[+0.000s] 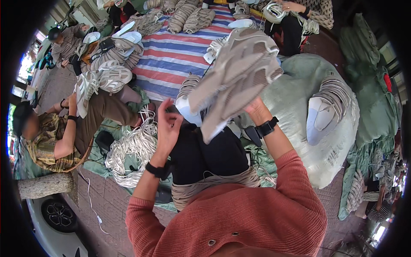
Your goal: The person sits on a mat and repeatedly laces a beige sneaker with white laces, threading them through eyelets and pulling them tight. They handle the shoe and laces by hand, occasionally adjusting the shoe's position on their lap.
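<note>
My right hand (pixel 256 105) grips a stack of beige-and-grey shoe uppers (pixel 234 70) from below, raised in front of my lap. The uppers hide most of its fingers. To the left of the stack, my left hand (pixel 168 127) is lifted, apart from the uppers, its fingers bent and spread with nothing visible in them. Beyond my knees, partly behind the held stack, sits another pile of uppers (pixel 188 92) with pale linings. A band of beige cords (pixel 214 184) lies across my lap, over black trousers.
A heap of white laces (pixel 132 150) lies on green sheeting at my left. More uppers (pixel 327 109) rest on a big pale sack (pixel 295 141) at right. A striped tarp (pixel 171 51) stretches ahead. A co-worker (pixel 55 132) sits close at left; a car (pixel 55 218) stands behind.
</note>
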